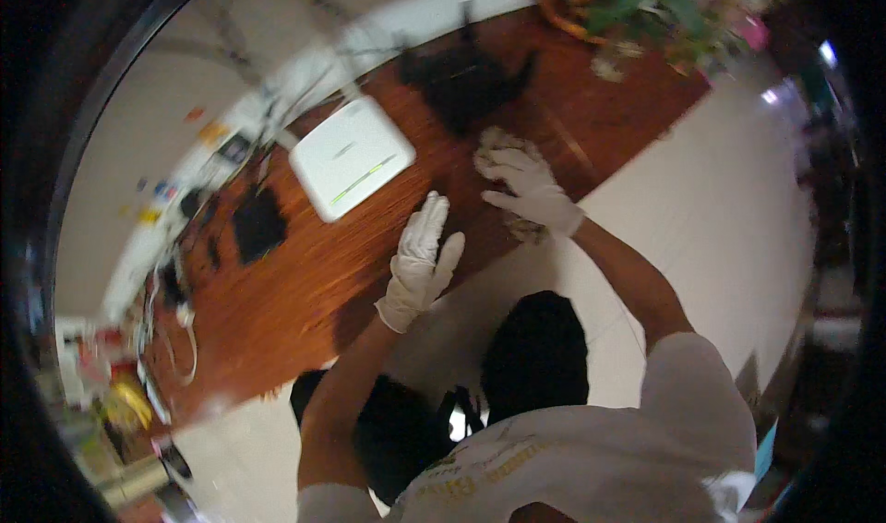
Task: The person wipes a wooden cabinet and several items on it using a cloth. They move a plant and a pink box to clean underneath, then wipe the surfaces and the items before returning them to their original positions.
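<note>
On the reddish-brown wooden tabletop (311, 281), my gloved right hand (529, 187) lies over a crumpled, patterned cloth (509, 145) near the front edge. Parts of the cloth show beyond the fingertips and below the palm. My left hand (422, 260), also in a whitish glove, is held over the table with its thumb apart from the fingers and nothing in it. Beyond it is a white router (353, 159) with green lights. A black device with antennas (460, 83), probably another router, stands past my right hand. The picture is blurred.
Cables run along the wall at the back left, by a small black box (259, 225). A potted plant (644, 4) with pink flowers stands at the far right end. Yellow and red items (128, 402) are at the left. Pale floor (706, 197) lies beyond the table edge.
</note>
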Tool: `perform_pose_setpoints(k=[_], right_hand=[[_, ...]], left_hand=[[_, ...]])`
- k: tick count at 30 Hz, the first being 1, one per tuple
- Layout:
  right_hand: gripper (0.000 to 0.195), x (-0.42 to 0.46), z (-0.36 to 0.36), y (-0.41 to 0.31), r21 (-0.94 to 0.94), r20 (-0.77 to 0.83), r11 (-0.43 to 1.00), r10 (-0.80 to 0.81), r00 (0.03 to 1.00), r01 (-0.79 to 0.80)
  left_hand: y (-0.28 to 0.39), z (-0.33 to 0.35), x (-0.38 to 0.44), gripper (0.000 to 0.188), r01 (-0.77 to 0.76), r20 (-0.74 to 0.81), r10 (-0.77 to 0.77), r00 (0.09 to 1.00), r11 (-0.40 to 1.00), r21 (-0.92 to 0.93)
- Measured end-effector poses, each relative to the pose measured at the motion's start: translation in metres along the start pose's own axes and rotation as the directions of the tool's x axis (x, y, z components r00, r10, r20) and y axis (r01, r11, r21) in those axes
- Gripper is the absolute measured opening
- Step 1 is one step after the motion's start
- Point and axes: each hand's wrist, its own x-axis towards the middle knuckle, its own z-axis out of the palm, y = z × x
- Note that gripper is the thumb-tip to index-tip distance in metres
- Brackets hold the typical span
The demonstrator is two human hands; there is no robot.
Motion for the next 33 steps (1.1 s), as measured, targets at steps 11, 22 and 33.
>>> perform_pose_setpoints(k=[11, 22, 33], right_hand=[[0.046, 0.045, 0.113, -0.239, 0.210, 0.158, 0.764, -0.642, 0.750, 0.610], [0.054, 0.163, 0.299, -0.401, 0.270, 0.148, 0.673, -0.736, 0.661, 0.689], [0.059, 0.157, 0.296, -0.440, 0.022, 0.193, 0.465, -0.871, 0.453, 0.885]], left_hand=[[-0.025, -0.246, -0.195, 0.030, 0.438, -0.315, -0.336, 0.888, 0.828, 0.350], [-0.076, -0.276, -0.272, 0.035, 0.650, -0.718, -0.292, 0.632, 0.704, 0.287], [-0.070, -0.281, -0.286, 0.036, 0.544, -0.838, -0.294, 0.459, 0.839, 0.003]])
